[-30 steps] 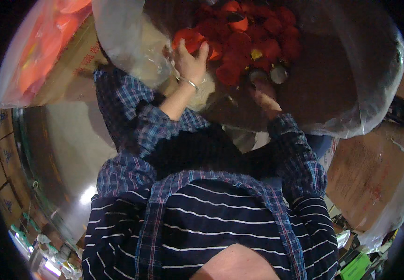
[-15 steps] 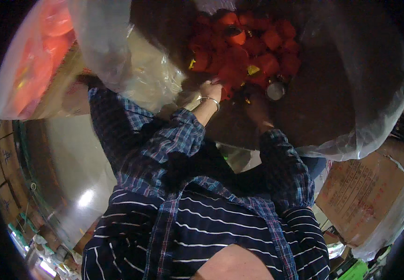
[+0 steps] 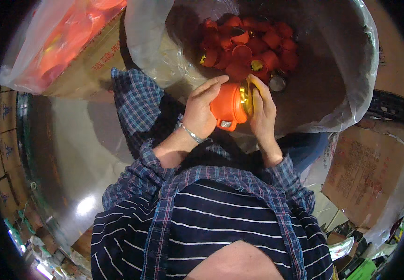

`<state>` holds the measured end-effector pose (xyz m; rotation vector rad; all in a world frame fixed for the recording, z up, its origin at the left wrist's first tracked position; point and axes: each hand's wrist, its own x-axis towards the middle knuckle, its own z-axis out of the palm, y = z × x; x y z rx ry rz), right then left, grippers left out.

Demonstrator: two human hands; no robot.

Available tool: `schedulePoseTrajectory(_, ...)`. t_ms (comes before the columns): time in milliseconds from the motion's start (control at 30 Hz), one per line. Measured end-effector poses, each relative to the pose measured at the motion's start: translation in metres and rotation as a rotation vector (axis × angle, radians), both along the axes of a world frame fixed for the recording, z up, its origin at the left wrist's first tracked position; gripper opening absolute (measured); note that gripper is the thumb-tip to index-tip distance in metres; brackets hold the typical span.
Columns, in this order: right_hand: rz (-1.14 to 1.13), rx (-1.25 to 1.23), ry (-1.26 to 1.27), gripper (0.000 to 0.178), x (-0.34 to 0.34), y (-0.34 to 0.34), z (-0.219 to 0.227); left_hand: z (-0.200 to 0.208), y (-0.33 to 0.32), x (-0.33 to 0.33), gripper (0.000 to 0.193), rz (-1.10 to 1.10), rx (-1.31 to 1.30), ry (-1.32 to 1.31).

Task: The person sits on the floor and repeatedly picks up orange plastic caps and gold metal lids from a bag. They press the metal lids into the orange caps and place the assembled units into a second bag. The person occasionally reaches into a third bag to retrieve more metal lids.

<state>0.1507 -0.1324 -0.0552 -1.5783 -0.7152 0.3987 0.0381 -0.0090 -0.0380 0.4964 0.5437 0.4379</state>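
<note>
My left hand point(image 3: 201, 111) grips an orange plastic housing point(image 3: 227, 105) from its left side, a silver bracelet on that wrist. My right hand point(image 3: 262, 109) presses a shiny yellow-gold piece point(image 3: 245, 95) against the housing's right end. Both hands are held close in front of my chest, just before a big sack lined with clear plastic point(image 3: 351, 93). Inside the sack lies a heap of several more orange housings point(image 3: 251, 44), some with yellow parts, and a round silver piece point(image 3: 277, 83).
At the upper left a clear bag of orange parts point(image 3: 66, 37) rests on a cardboard box point(image 3: 90, 70). A brown cardboard box point(image 3: 365, 172) stands at the right. A shiny metal surface point(image 3: 71, 154) runs along my left, with clutter at the lower corners.
My left hand has come back out of the heap holding one orange housing. Both hands have drawn toward my chest and now meet on it.
</note>
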Motion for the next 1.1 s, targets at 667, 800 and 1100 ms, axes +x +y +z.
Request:
schedulePoseTrajectory(667, 0.046, 0.051, -0.049, 0.06, -0.046, -0.004, 0.034, 0.054, -0.037, -0.013, 0.035, 0.086, 0.995, 0.153)
schedulePoseTrajectory(800, -0.13, 0.213, 0.854, 0.055, -0.036, -0.003, 0.037, 0.025, -0.032, -0.015, 0.055, -0.023, 1.094, 0.114)
schedulePoseTrajectory(1100, -0.081, 0.004, 0.593, 0.045, -0.038, -0.005, 0.015, -0.011, -0.047, -0.034, 0.036, -0.167, 1.135, 0.038)
